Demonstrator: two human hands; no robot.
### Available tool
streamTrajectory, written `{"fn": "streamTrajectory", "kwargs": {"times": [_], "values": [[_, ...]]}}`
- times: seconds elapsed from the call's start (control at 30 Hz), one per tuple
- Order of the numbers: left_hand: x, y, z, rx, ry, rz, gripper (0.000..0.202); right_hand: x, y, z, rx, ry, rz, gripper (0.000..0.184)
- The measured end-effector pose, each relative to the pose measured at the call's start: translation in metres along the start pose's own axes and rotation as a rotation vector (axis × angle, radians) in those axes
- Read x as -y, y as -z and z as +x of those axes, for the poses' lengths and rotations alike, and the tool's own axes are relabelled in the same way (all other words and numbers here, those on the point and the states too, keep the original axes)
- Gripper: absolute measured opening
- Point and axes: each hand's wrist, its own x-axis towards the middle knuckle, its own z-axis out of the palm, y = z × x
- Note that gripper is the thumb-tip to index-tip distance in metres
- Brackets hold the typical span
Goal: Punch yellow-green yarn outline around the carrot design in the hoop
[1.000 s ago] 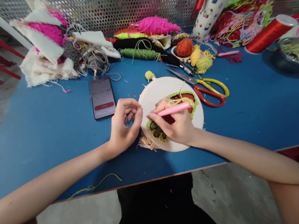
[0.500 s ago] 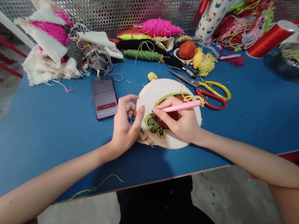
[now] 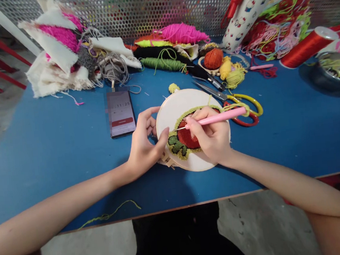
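A round embroidery hoop (image 3: 176, 103) with white cloth lies on the blue table (image 3: 55, 154); a red, green and yellow-green tufted patch (image 3: 183, 140) fills its near part. My left hand (image 3: 144, 144) grips the hoop's left rim, thumb on the cloth, fingers curled round the edge. My right hand (image 3: 211, 135) is closed on a pink punch needle (image 3: 217, 117) threaded with yellow-green yarn. Its metal tip points left, just above the patch.
A phone (image 3: 121, 113) lies left of the hoop. Scissors with yellow and red handles (image 3: 240, 104) lie right of it. Yarn skeins (image 3: 179, 34), cloth scraps (image 3: 57, 54), a red thread spool (image 3: 308, 46) and a metal bowl (image 3: 332, 67) crowd the back. A loose strand (image 3: 109, 214) lies near the front edge.
My left hand has moved from beside the hoop to gripping its rim. My right hand has shifted right and drawn the punch needle back, exposing the tufted patch.
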Motion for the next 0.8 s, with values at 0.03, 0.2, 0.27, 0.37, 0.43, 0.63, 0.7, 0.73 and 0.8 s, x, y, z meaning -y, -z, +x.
{"fn": "streamTrajectory", "kwargs": {"times": [0.03, 0.2, 0.27, 0.37, 0.43, 0.63, 0.7, 0.73, 0.8], "values": [[0.0000, -0.0001, 0.0000, 0.000, 0.000, 0.002, 0.040, -0.0005, 0.0001, -0.0002, -0.003, 0.004, -0.005, 0.016], [-0.0035, -0.0003, -0.0004, -0.009, -0.015, 0.021, 0.040, -0.0030, -0.0014, -0.0020, 0.051, 0.171, -0.114, 0.011], [-0.0054, -0.0003, -0.0009, -0.011, -0.043, 0.038, 0.041, -0.0015, -0.0029, -0.0014, 0.102, 0.240, -0.203, 0.010], [-0.0064, -0.0003, -0.0015, -0.013, -0.085, 0.041, 0.041, 0.0030, -0.0044, 0.0009, 0.169, 0.241, -0.333, 0.012], [-0.0061, -0.0005, -0.0016, -0.008, -0.085, 0.035, 0.042, 0.0050, -0.0040, 0.0019, 0.202, 0.187, -0.326, 0.014], [-0.0051, -0.0012, -0.0005, -0.001, -0.062, 0.026, 0.041, 0.0021, 0.0009, 0.0000, 0.038, 0.012, -0.030, 0.017], [-0.0046, -0.0013, -0.0003, 0.001, -0.059, 0.019, 0.040, 0.0009, 0.0012, -0.0001, 0.004, 0.002, 0.001, 0.018], [-0.0043, -0.0014, -0.0002, 0.000, -0.058, 0.018, 0.040, 0.0007, 0.0011, 0.0000, -0.008, -0.002, 0.006, 0.018], [-0.0035, -0.0013, -0.0004, -0.002, -0.058, 0.021, 0.041, 0.0003, 0.0007, 0.0004, -0.029, -0.002, 0.016, 0.019]]}}
